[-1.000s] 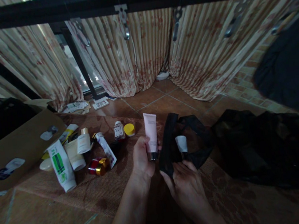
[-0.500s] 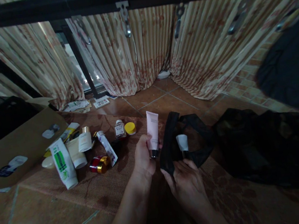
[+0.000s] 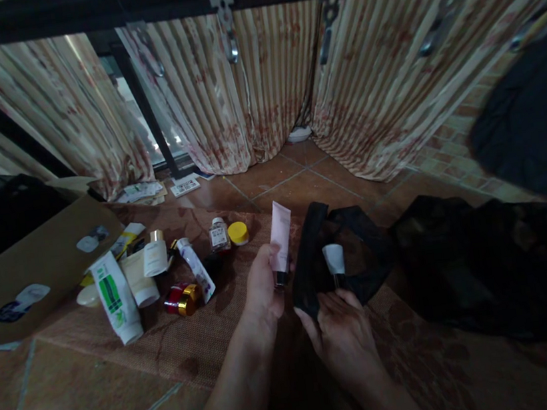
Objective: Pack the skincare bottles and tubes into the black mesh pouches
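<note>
In my left hand is a pale pink squeeze tube, held upright and slightly tilted with its black cap down. To its right, my right hand is closed on the near edge of a black mesh bag, whose mouth stands open. A white item with a flared end and a dark lower part stands just above the right fingers, inside the bag's opening; whether those fingers also grip it is hidden. The tube is apart from the bag, just left of its rim.
On the brown mat at left lie a white-green tube, a cream bottle, a red jar with gold lid, a clear bottle and a yellow-lidded jar. A cardboard box stands farther left; black fabric lies right.
The pink tube has tilted a little more to the right in my left hand. My right hand and the mesh bag are nearly unmoved.
</note>
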Tool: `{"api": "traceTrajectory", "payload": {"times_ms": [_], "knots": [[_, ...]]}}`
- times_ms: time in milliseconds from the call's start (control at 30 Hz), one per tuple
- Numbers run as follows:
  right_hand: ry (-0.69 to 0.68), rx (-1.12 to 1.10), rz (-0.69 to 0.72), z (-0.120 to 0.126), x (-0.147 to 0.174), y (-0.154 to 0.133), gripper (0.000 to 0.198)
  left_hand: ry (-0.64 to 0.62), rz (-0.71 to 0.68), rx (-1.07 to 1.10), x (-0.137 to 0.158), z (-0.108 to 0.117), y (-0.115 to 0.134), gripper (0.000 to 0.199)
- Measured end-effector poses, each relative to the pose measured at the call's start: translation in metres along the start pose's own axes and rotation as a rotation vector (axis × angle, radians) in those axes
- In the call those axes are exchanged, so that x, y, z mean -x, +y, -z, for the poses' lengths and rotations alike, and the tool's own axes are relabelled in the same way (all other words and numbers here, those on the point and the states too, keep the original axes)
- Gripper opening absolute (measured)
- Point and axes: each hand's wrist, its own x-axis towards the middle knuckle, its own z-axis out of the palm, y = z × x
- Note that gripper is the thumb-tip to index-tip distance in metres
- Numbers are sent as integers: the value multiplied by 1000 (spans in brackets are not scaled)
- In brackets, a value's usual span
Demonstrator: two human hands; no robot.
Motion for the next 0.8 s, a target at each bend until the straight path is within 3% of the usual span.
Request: {"api": "traceTrajectory", "payload": {"times_ms": [800], "knots": [[1,19,8,-1,1,1,27,3,14,26,-3,3,-1,15]]}}
